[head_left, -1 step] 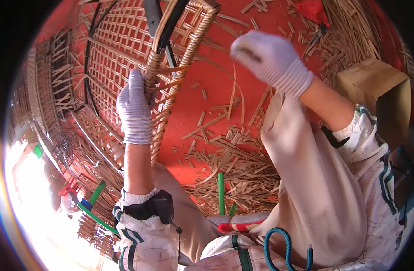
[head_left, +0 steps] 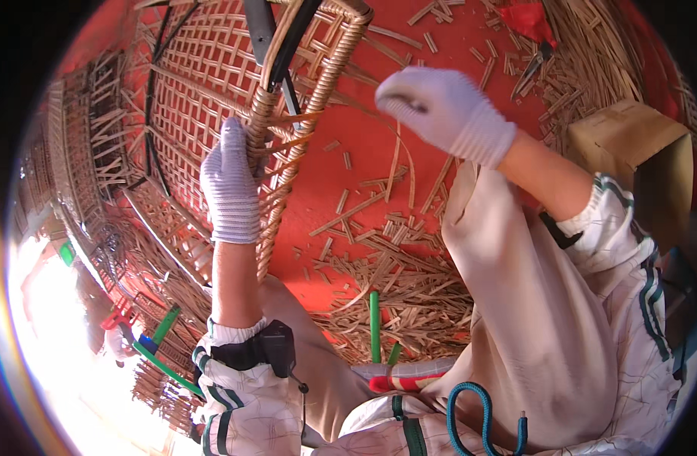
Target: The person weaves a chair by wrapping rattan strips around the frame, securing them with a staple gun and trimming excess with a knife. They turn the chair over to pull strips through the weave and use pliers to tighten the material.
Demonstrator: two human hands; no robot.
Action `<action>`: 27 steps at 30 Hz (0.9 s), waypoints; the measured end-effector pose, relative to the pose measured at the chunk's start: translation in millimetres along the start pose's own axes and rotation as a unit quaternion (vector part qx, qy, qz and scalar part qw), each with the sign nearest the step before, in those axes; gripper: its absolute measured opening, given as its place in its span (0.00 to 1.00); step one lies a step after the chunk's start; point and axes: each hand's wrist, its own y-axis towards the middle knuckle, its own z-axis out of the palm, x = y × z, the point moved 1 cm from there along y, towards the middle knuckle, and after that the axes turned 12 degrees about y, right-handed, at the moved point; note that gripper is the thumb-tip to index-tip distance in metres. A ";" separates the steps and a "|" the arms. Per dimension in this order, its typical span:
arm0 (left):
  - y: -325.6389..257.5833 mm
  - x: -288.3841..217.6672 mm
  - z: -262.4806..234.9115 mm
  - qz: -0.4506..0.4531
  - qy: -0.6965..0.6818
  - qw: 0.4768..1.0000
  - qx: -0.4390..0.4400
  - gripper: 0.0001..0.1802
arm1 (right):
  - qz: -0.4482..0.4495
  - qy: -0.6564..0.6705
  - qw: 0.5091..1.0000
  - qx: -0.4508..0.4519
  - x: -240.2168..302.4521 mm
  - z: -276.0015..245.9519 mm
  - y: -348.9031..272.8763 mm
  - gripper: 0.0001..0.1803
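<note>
A: Where is the work?

B: The wicker piece [head_left: 204, 99] is on the left, slanting over the red floor [head_left: 318, 201]. The left hand [head_left: 231, 182] grips its edge, thumb lying along the inner rail [head_left: 261, 114].

A: And the right grip?

B: The right hand [head_left: 443, 114] hovers apart from it, fingers curled. A thin strand [head_left: 410, 163] hangs beside it; I can't tell whether the fingers hold it.

A: What looks done?

B: The broad latticed face [head_left: 185, 125] is woven across, and the outer rail [head_left: 335, 70] is closely wrapped along what shows.

A: What's left?

B: Near the left hand, crossing strands [head_left: 289, 147] leave gaps between the two rails. I judge that strip unfinished, though the gaps could be the pattern. Cut pieces [head_left: 398, 281] litter the floor, but they don't settle how much remains.
</note>
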 end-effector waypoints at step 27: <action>14.2 49.1 101.7 0.036 0.109 0.993 0.031 0.20 | -0.060 0.097 0.985 0.128 -20.5 11.4 -19.1 0.11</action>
